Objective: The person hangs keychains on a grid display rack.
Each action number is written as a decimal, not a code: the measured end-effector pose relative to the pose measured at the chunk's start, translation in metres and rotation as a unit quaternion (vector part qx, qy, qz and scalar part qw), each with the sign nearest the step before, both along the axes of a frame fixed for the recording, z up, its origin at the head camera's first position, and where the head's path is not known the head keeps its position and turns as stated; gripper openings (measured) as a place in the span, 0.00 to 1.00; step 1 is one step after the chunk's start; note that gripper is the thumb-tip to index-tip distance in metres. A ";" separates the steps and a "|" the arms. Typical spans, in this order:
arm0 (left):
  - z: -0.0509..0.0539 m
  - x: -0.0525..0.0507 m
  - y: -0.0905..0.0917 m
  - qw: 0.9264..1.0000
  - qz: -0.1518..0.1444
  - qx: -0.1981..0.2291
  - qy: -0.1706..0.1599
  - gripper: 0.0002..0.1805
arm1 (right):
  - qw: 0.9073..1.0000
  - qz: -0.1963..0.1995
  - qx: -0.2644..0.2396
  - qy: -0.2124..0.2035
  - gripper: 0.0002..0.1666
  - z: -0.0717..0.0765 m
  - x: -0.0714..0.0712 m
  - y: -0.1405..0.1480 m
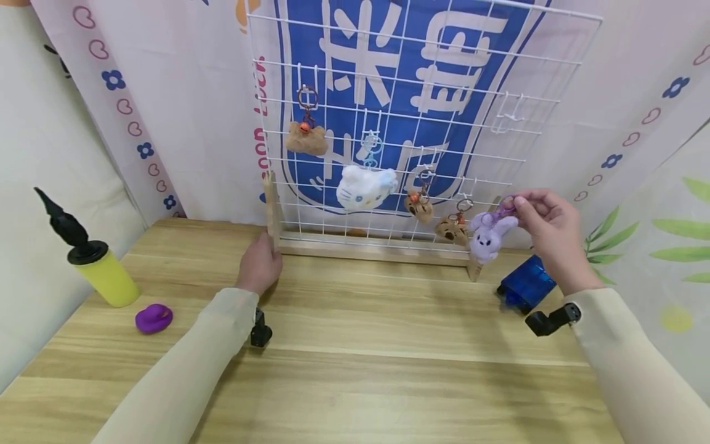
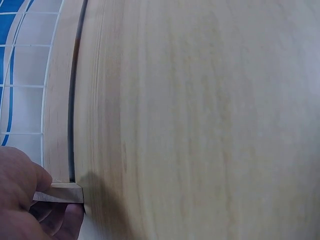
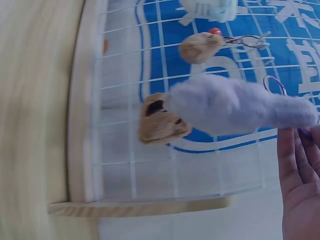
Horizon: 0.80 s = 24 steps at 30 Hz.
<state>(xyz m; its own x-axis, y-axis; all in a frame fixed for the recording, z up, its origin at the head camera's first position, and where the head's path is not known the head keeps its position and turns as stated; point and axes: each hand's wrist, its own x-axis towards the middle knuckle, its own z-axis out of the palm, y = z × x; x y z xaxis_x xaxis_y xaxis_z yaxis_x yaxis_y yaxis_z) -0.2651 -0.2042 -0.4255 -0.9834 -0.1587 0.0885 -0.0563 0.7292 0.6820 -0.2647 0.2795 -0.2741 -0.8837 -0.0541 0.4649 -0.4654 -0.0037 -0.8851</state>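
Observation:
Between thumb and fingers, my right hand point(image 1: 551, 234) pinches the ring of a purple bunny plush keychain point(image 1: 487, 239). The bunny point(image 3: 235, 102) dangles in front of the lower right of a white wire grid rack point(image 1: 399, 117). At the rack's left end, my left hand point(image 1: 259, 266) grips the wooden end piece point(image 2: 60, 192) of its stand. From hooks on the grid hang a brown plush keychain point(image 1: 307, 139) with an orange bell, a white cat-face plush point(image 1: 365, 187), and two smaller brown plush keychains, one point(image 1: 452, 229) right beside the bunny.
A blue translucent box-like object point(image 1: 529, 283) lies behind my right wrist. On the table's left side stand a yellow and black hand pump point(image 1: 105, 280) and a small purple object point(image 1: 154, 318). An unused white hook point(image 1: 507, 120) sits high on the grid's right. A printed cloth hangs behind.

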 end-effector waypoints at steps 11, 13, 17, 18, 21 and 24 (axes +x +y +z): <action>-0.001 0.000 -0.001 1.000 -0.004 -0.002 0.013 0.28 | 0.996 0.005 -0.082 0.030 0.07 0.044 -0.014 -0.011; -0.001 -0.001 0.000 1.000 -0.006 -0.003 0.017 0.29 | 0.996 -0.005 -0.085 0.035 0.07 0.053 -0.016 -0.013; -0.002 -0.002 -0.001 1.000 -0.003 -0.007 0.022 0.28 | 0.995 -0.025 -0.094 0.029 0.07 0.070 -0.019 -0.017; -0.003 -0.002 -0.001 1.000 -0.003 -0.009 0.023 0.28 | 0.995 -0.030 -0.097 0.026 0.08 0.073 -0.020 -0.018; -0.004 -0.002 -0.002 1.000 -0.003 -0.007 0.025 0.26 | 0.993 -0.043 -0.107 0.010 0.08 0.084 -0.022 -0.020; -0.004 -0.001 -0.002 1.000 -0.005 -0.003 0.026 0.27 | 0.993 -0.053 -0.105 -0.006 0.09 0.092 -0.023 -0.024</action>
